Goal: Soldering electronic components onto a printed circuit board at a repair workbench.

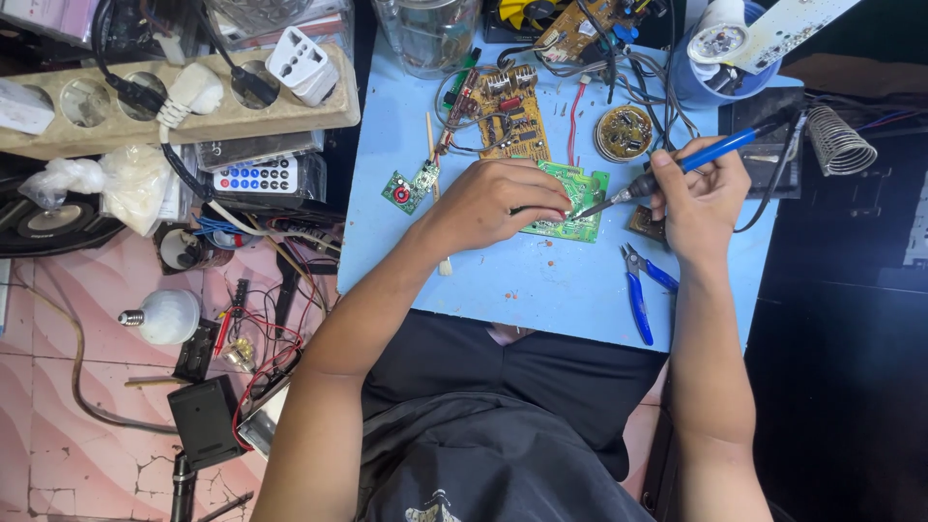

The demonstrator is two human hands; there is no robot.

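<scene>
A green circuit board (576, 198) lies on a small light blue table (541, 290). My left hand (498, 201) rests on the board's left part with fingers curled, pinning it down. My right hand (701, 198) grips a blue-handled soldering iron (701, 157), its tip touching the board near my left fingertips. The iron's cord runs off to the right.
Blue-handled cutters (640, 290) lie by my right wrist. A brown circuit board (507, 111), a round board (623, 132), a small green board (406, 187) and tangled wires sit at the back. A coiled iron stand (836, 140) is right. A power strip (184, 101), remote (256, 177) and bulb (164, 316) lie left.
</scene>
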